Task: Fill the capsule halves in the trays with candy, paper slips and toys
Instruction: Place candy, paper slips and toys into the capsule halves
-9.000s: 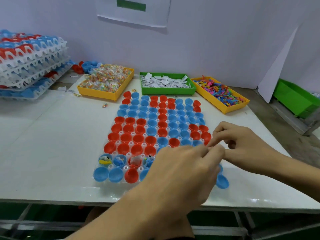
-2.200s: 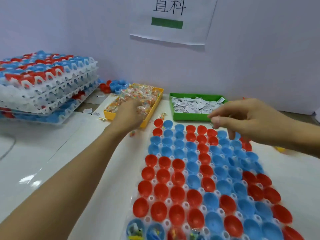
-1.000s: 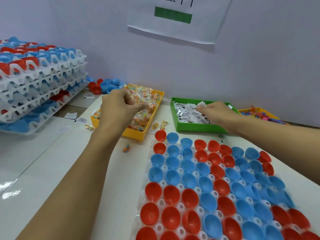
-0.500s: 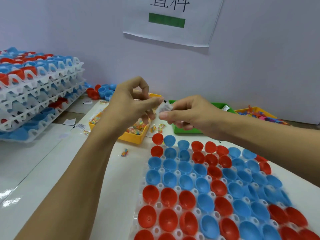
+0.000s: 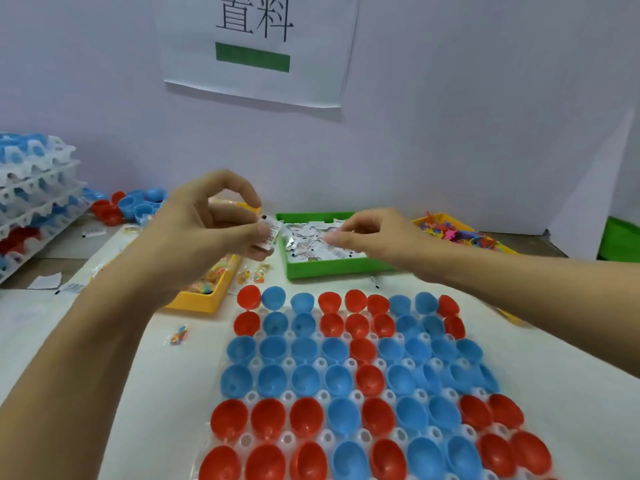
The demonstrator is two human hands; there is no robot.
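A white tray (image 5: 254, 397) of empty red and blue capsule halves (image 5: 341, 379) lies in front of me. My left hand (image 5: 204, 233) hovers above the yellow candy tray (image 5: 204, 301) and pinches a printed paper slip (image 5: 270, 233) between thumb and fingers. My right hand (image 5: 370, 233) reaches into the green tray (image 5: 329, 268) of paper slips, its fingertips pinched on a slip in the pile. A second yellow tray (image 5: 437, 216) with colourful toys stands at the back right.
Stacked white trays (image 5: 34, 188) of capsules stand at the far left, with loose capsule halves (image 5: 133, 206) behind them. Loose candy packets (image 5: 178, 334) lie on the table. A green bin (image 5: 623, 240) is at the right edge. A wall closes the back.
My right hand passed a slip to my left hand and has gone back to the green tray. My left hand has lifted from the candy tray and now holds the slip.
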